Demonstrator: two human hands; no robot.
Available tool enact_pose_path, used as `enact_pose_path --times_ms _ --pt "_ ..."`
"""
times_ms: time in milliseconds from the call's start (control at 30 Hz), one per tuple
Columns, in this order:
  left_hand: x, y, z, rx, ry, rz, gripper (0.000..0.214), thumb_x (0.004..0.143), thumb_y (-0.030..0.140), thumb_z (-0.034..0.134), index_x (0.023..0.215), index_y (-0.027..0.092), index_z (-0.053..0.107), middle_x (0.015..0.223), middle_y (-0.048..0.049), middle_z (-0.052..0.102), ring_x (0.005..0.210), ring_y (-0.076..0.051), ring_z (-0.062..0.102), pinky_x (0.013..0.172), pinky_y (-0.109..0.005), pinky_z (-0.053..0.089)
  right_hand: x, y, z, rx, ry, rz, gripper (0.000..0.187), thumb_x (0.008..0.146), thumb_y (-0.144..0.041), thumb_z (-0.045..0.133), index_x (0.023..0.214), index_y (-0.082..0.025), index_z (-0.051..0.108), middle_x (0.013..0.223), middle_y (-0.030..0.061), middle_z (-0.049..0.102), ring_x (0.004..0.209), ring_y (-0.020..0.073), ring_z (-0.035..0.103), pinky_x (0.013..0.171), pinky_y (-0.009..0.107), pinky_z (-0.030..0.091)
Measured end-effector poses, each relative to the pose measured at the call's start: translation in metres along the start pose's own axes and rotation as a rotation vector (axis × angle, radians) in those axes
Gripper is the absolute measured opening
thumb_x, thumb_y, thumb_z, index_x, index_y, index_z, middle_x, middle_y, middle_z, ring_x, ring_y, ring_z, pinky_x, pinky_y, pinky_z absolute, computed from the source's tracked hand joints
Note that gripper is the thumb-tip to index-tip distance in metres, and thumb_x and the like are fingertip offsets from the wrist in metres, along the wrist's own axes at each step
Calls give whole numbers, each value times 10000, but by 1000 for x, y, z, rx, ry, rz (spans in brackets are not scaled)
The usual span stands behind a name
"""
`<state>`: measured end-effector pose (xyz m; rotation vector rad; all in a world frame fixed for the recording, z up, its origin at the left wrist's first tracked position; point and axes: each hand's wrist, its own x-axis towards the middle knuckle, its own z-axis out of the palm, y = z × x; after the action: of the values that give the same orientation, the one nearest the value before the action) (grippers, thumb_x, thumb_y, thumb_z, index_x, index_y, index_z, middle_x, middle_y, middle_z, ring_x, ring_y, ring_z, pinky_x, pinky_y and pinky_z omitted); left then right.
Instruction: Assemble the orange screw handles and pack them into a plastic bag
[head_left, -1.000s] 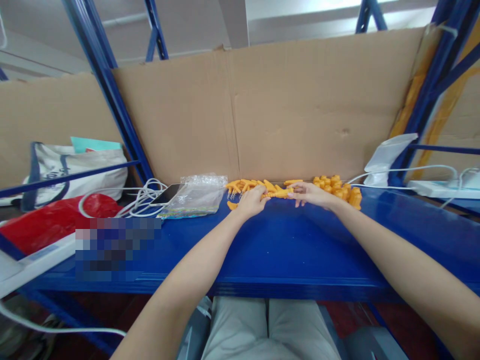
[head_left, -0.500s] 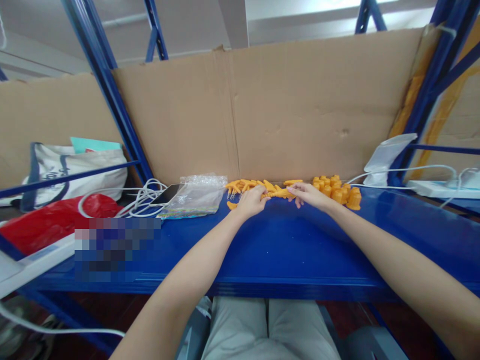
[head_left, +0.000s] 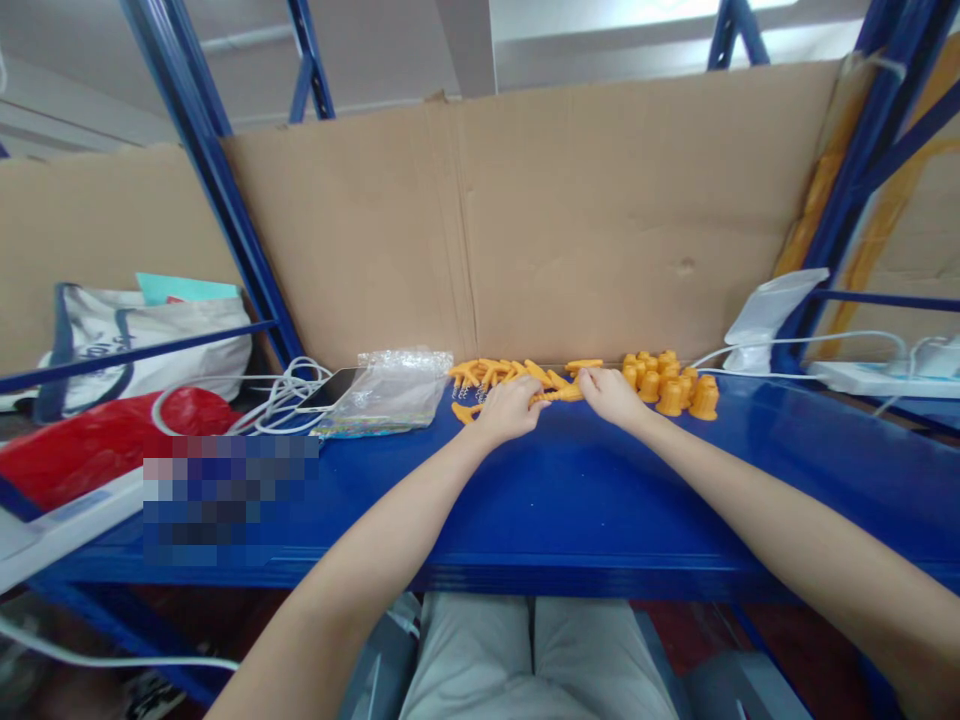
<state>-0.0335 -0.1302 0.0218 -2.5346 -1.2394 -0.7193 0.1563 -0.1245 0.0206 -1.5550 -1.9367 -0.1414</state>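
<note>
Orange piece [head_left: 568,393]: lies between the two hands, just above the blue table, its long axis running roughly left to right, across the person's front.
Nearer hand: neither; each touches one end, so the piece bridges the gap between them.
Left hand [head_left: 512,408]: back of the hand upward, fingers narrow, thumb and fingertips pinching the piece's left end; the exact grip under the knuckles is hidden.
Right hand [head_left: 609,394]: fingers curled in narrow around the right end, which lies to the left of the knuckles.
Loose orange pieces [head_left: 487,372]: heaped beyond and to the left of the left hand; one slim piece lies behind the right hand, near the cardboard.
Small coils [head_left: 460,391]: at the heap's left side, probably springs, too small to be sure.
Orange cups [head_left: 670,397]: grouped just right of the right hand, the nearest ones upright with flared bases down.
Blue table [head_left: 570,490]: smooth, with a bare stretch between forearms and front edge.
Left side: clear plastic bag [head_left: 397,395], phone [head_left: 335,389], white cables [head_left: 281,400], red bag [head_left: 199,411], canvas tote [head_left: 180,340].
Room: cardboard sheet [head_left: 585,220] closes off the back between blue posts [head_left: 217,190]; a white power strip [head_left: 892,378] sits at far right.
</note>
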Motion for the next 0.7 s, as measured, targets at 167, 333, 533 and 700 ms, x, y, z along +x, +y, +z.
enact_pose_path --times_ms 167,333,533,700 --pt "-1 2 -2 48 6 -11 199 886 268 505 984 163 643 1052 -91 671 962 -234 632 790 -338 513 3 -3 -2 90 -31 40 354 855 -219 311 627 -180 580 639 79 643 700 186 600 655 263 416" --pt "-1 3 -3 115 -21 8 207 904 267 475 982 157 633 1070 -99 652 962 -230 623 780 -327 509 1 -7 -3 289 -106 191 350 842 -214 335 528 -197 487 475 33 511 533 147 510 540 251 379" --pt "0 5 -7 169 -17 71 232 922 253 424 1017 155 611 1102 -107 628 972 -219 610 770 -313 500 -2 -10 -7 525 -306 478 387 919 -322 329 568 -200 438 379 -43 371 328 71 274 385 217 214" --pt "4 2 -3 50 14 -3 211 888 287 502 976 157 643 1040 -98 677 945 -221 630 810 -333 498 1 -1 -6 431 -94 163 443 925 -464 332 594 -200 461 474 -8 466 454 109 434 481 235 324"
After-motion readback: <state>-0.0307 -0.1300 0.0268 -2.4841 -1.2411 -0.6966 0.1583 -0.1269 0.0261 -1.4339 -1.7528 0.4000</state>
